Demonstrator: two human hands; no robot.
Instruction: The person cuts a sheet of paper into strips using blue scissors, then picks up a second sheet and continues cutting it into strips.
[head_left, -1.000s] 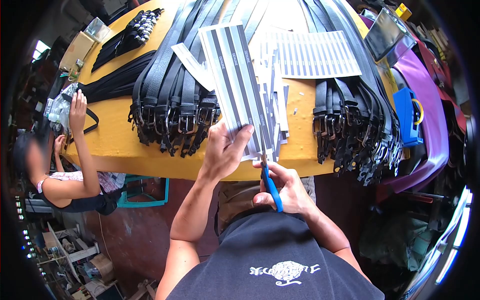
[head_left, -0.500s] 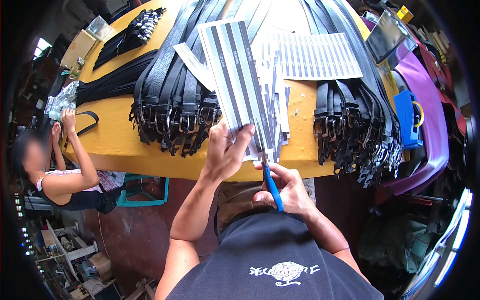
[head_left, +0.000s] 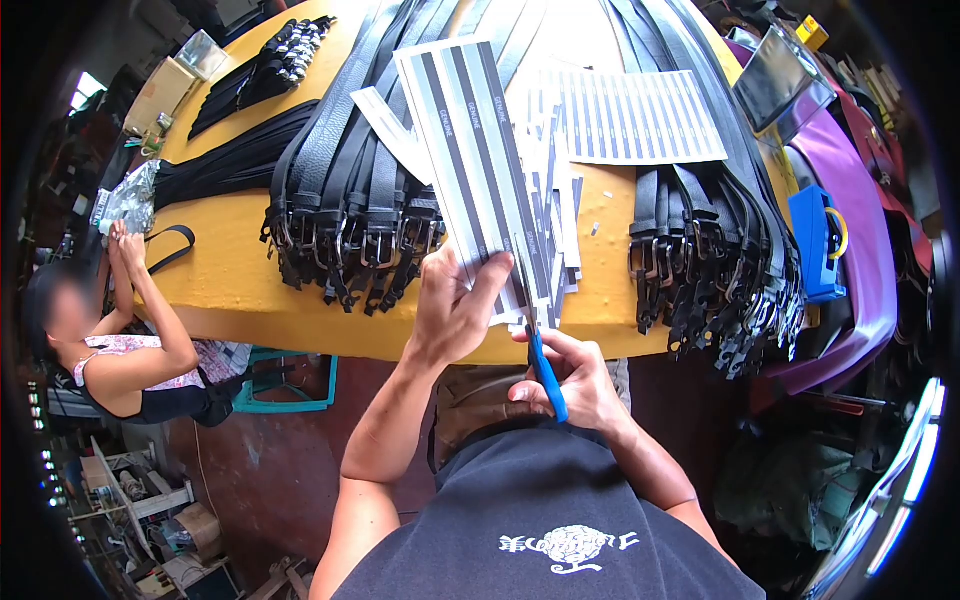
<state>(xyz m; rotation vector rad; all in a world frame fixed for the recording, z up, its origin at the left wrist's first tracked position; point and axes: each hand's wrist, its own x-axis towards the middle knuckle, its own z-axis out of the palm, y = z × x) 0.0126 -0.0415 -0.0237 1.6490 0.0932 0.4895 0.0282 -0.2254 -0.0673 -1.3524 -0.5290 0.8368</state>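
My left hand (head_left: 455,300) grips the lower end of a striped label sheet (head_left: 462,130), thumb on top; "GENUINE" is printed along its dark stripes. In my right hand (head_left: 575,380) is a pair of scissors with blue handles (head_left: 546,375). Their blades meet the sheet's lower edge, right of my left thumb. Beneath the sheet lies a loose pile of cut label strips (head_left: 567,215). Another printed label sheet (head_left: 640,120) rests flat behind the pile. One pale strip (head_left: 388,125) sits on the belts to the left.
Black buckled belts (head_left: 345,190) are heaped to the left, with more belts (head_left: 690,230) to the right on the yellow table (head_left: 220,265). A blue box (head_left: 818,240) stands at the right edge. At far left, a co-worker (head_left: 140,360) handles a clear plastic bag (head_left: 128,200).
Both my hands, the sheet and the scissors stay almost in place. The co-worker's hands have come closer together at the plastic bag.
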